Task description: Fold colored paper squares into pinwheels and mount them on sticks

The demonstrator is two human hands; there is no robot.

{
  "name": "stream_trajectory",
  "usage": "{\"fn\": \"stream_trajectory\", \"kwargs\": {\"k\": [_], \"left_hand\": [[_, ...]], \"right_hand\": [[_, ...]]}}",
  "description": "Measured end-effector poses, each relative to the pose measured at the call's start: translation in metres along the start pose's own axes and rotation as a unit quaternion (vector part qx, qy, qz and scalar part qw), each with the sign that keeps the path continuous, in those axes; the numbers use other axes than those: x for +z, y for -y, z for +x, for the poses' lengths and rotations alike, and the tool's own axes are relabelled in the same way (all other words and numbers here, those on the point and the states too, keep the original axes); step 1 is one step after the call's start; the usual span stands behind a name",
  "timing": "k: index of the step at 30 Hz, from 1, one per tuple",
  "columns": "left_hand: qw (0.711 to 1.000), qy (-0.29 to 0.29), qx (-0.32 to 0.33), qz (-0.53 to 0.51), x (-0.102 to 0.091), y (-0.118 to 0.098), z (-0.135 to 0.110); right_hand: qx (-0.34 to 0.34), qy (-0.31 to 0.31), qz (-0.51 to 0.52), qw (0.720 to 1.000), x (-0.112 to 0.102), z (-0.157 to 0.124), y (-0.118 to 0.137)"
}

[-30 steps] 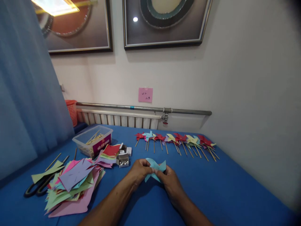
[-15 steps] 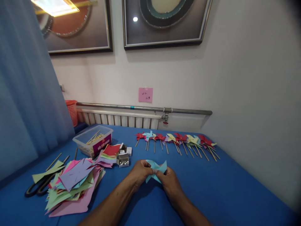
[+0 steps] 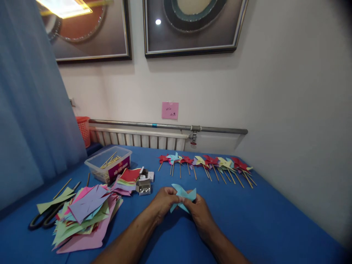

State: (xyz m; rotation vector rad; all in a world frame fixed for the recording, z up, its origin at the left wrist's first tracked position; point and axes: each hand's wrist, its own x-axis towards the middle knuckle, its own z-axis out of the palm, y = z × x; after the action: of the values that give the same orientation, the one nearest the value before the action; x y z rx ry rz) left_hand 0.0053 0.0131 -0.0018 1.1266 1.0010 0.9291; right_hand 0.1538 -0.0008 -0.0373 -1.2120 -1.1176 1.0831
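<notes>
A light blue paper pinwheel [image 3: 183, 195] is pinched between both of my hands just above the blue table [image 3: 264, 220]. My left hand [image 3: 162, 202] grips its left side with closed fingers. On the pinwheel's right side, my right hand [image 3: 198, 212] holds it, fingers curled at its centre. Behind them, a row of several finished pinwheels on sticks [image 3: 206, 164] lies along the table's far edge.
A pile of cut coloured paper [image 3: 84, 216] lies left, with black scissors [image 3: 44, 219] beside it. A clear plastic box of wooden sticks [image 3: 108, 168], a stack of paper squares [image 3: 128, 179] and a small box of pins [image 3: 143, 187] sit behind. A radiator and pipe [image 3: 167, 128] line the wall.
The blue pinwheel has turned slightly in my fingers and its flaps have shifted. My hands stay in the same place.
</notes>
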Motion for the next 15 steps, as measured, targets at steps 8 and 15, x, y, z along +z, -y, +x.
{"fn": "stream_trajectory", "kwargs": {"k": [8, 15], "left_hand": [[0.999, -0.016, 0.015, -0.026, -0.005, -0.007, 0.0], [0.972, -0.19, 0.135, -0.017, -0.027, -0.027, 0.003]], "right_hand": [[0.043, -0.008, 0.061, 0.997, -0.001, -0.003, -0.001], [0.057, -0.004, 0.069, 0.996, -0.001, 0.0, -0.001]]}}
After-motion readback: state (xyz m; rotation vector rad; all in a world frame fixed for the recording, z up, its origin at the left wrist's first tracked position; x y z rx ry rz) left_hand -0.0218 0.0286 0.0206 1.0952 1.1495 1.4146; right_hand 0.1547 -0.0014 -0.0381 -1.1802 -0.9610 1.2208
